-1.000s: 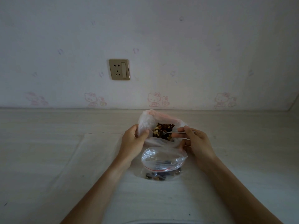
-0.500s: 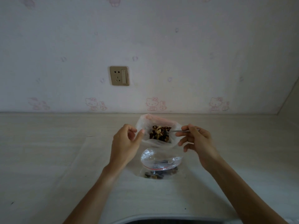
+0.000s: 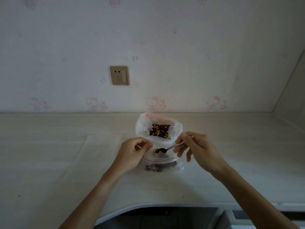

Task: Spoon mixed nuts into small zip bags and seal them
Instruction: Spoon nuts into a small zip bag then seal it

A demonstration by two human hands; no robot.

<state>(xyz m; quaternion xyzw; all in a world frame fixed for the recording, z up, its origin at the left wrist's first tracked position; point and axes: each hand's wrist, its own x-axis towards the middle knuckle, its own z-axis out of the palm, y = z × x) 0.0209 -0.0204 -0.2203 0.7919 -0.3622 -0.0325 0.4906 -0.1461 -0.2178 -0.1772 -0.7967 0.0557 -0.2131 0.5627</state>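
Note:
A large plastic bag (image 3: 142,128) of mixed nuts (image 3: 159,130) stands open on the counter. In front of it lies a small clear zip bag (image 3: 177,164) with a red strip and some nuts inside. My left hand (image 3: 132,154) pinches the small bag's mouth at its left edge. My right hand (image 3: 196,148) holds a metal spoon (image 3: 172,147) by the handle. The spoon's bowl carries nuts and sits at the small bag's opening.
A flat sheet of clear plastic (image 3: 99,146) lies on the counter (image 3: 49,171) to the left. A wall socket (image 3: 119,75) is above. The counter's front edge (image 3: 181,204) curves inward near me, with a dark gap below.
My right hand drew the spoon out of the large bag, loaded with nuts, and brought it down to the small bag. My left hand dropped from the large bag to the small bag's mouth.

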